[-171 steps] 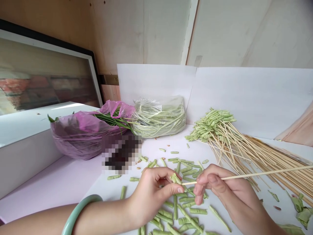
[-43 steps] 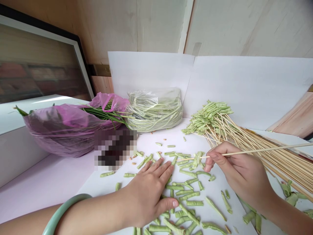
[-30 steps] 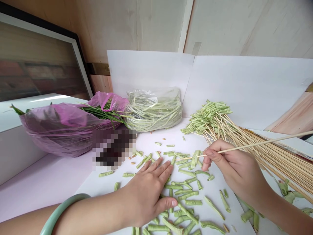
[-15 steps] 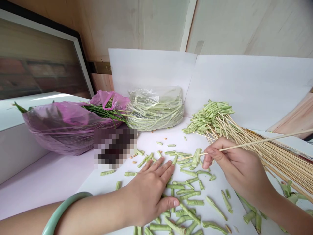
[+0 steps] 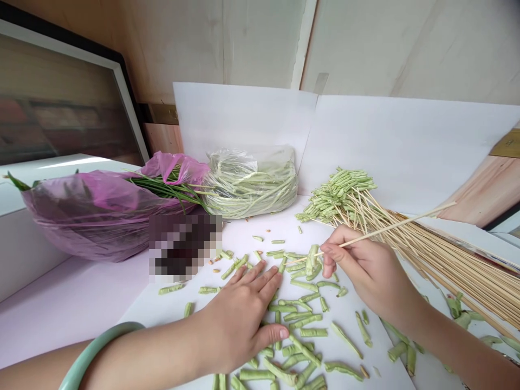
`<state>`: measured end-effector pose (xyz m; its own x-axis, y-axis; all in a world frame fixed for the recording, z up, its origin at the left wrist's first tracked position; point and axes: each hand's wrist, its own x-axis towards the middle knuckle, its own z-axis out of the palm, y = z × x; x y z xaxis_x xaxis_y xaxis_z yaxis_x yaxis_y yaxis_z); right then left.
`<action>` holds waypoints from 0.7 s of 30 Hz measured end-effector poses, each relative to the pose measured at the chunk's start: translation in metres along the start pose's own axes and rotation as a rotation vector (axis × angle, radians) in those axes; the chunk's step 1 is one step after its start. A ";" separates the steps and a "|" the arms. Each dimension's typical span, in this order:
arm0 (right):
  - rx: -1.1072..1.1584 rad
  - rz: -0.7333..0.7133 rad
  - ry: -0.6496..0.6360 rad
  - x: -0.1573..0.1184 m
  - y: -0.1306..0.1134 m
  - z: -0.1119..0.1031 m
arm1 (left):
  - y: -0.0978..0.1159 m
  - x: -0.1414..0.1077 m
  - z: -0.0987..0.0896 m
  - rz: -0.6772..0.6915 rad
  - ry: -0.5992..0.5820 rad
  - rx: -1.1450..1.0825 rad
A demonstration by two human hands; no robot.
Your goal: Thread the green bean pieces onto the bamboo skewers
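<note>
My left hand [image 5: 247, 311] lies flat, fingers spread, on the white sheet among cut green bean pieces [image 5: 311, 332]. In my right hand [image 5: 361, 265], thumb and fingers pinch a thin wooden skewer [image 5: 400, 223]. Near its tip the skewer carries a few bean pieces [image 5: 312, 260], just in front of my right fingers. The skewer's bare point reaches left, close to a bean piece beside my left fingertips. A pale green bangle [image 5: 101, 346] circles my left wrist.
Beyond my right hand lie skewers with bean pieces [image 5: 343, 189] and a bundle of long sticks [image 5: 455, 257]. At the back are a clear bag of long beans [image 5: 254, 187] and a purple bag of greens [image 5: 97, 216]. A blurred patch covers something at centre left.
The view has shifted slightly, moving the scene left. The skewer's far end now shows fully. Both hands keep nearly the same pose, with the same few bean pieces on the skewer.
</note>
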<state>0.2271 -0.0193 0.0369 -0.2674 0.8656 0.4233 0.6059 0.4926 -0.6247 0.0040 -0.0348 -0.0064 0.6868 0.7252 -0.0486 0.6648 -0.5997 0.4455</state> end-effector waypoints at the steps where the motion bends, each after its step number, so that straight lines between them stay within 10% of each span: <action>1: -0.001 -0.009 0.003 0.000 0.000 0.001 | 0.000 0.000 0.000 0.000 -0.001 0.000; 8: 0.011 -0.065 0.086 -0.001 0.001 -0.004 | 0.002 -0.001 -0.001 -0.022 0.034 -0.044; 21: 0.286 -0.214 0.322 -0.006 0.004 -0.008 | -0.012 0.015 0.001 -0.180 0.503 -0.699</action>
<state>0.2368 -0.0231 0.0376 -0.0906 0.6924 0.7158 0.3201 0.7009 -0.6374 0.0069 -0.0172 -0.0136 0.2687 0.9506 0.1553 0.3049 -0.2369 0.9224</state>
